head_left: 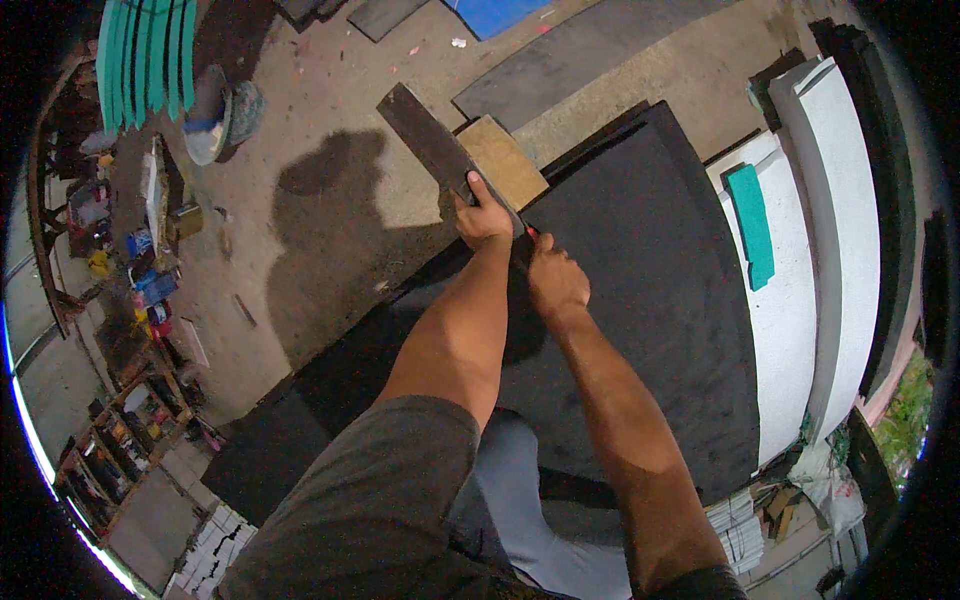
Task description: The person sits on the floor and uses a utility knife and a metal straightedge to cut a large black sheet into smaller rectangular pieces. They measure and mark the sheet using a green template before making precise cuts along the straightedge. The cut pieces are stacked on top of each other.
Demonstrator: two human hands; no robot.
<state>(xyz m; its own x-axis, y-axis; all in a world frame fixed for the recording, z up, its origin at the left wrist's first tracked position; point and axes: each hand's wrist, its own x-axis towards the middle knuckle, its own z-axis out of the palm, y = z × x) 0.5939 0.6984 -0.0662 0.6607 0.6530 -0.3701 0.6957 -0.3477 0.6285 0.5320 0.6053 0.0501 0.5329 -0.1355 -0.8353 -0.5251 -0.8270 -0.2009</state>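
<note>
My left hand (485, 215) is closed round a long dark flat strip (425, 125), its thumb lying along the top face. The strip slants up and to the left, past the far edge of a large black sheet (640, 260). My right hand (557, 277) is a fist low over the sheet, just right of the strip's near end. A small red tool (532, 231) pokes out of that fist toward the strip; most of it is hidden by the fingers. Beyond my left hand, a tan rectangular block (503, 165) lies beside the strip, at the sheet's far edge.
White curved panels (775, 330) stand at the right, with a teal piece (750, 225) on one. Grey sheets (575, 62) lie on the concrete floor ahead. At the far left are teal strips (147, 60), a basin (207, 125) and a cluttered shelf (135, 420).
</note>
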